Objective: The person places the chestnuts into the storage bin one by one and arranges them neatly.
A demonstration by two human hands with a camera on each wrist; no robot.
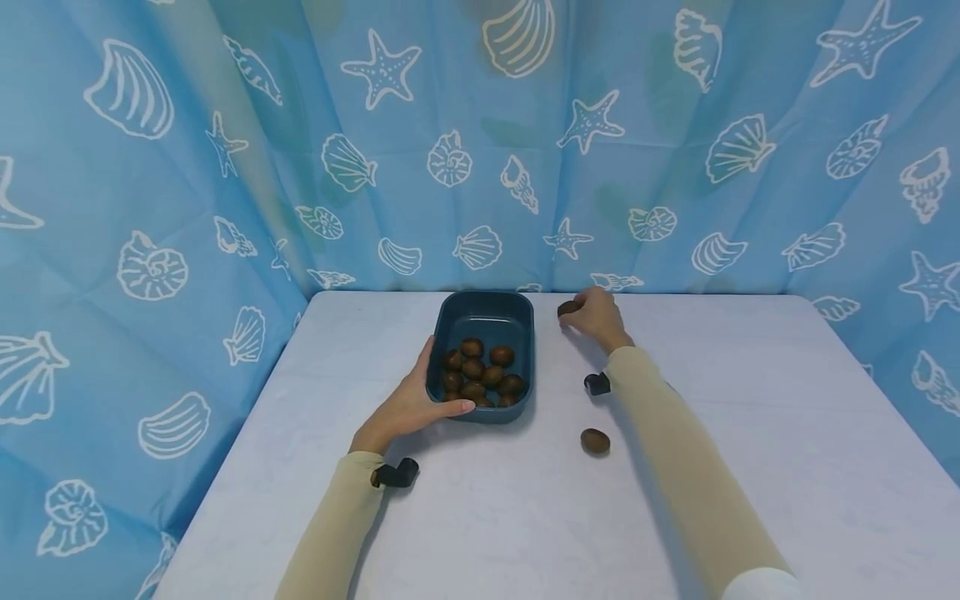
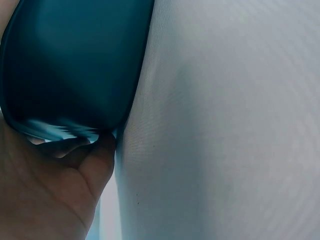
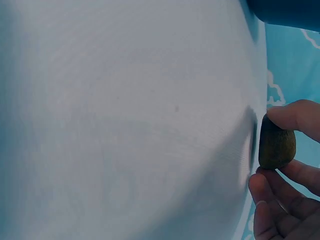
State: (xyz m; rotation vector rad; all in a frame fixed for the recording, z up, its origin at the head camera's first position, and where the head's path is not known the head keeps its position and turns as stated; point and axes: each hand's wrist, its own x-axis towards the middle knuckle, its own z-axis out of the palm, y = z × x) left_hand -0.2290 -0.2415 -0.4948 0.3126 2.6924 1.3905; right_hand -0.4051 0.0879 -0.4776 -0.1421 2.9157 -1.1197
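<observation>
A dark blue rectangular container (image 1: 487,417) stands on the table, tilted or level I cannot tell, with several brown kiwis (image 1: 473,369) gathered in its near half. My left hand (image 1: 412,406) grips it at the left near corner, thumb along the near wall and fingers round the left side. In the left wrist view the container's wall (image 2: 80,65) fills the upper left. To the right of the container, near the table's back edge, my right hand (image 1: 597,319) pinches one kiwi (image 3: 276,143) between thumb and fingers. Another kiwi (image 1: 596,442) lies alone on the table, nearer to me.
A white cloth covers the table (image 1: 750,400). Behind it and at the sides hangs a blue curtain (image 1: 420,192) printed with shells and starfish. Small dark cameras (image 1: 396,473) are worn at both wrists.
</observation>
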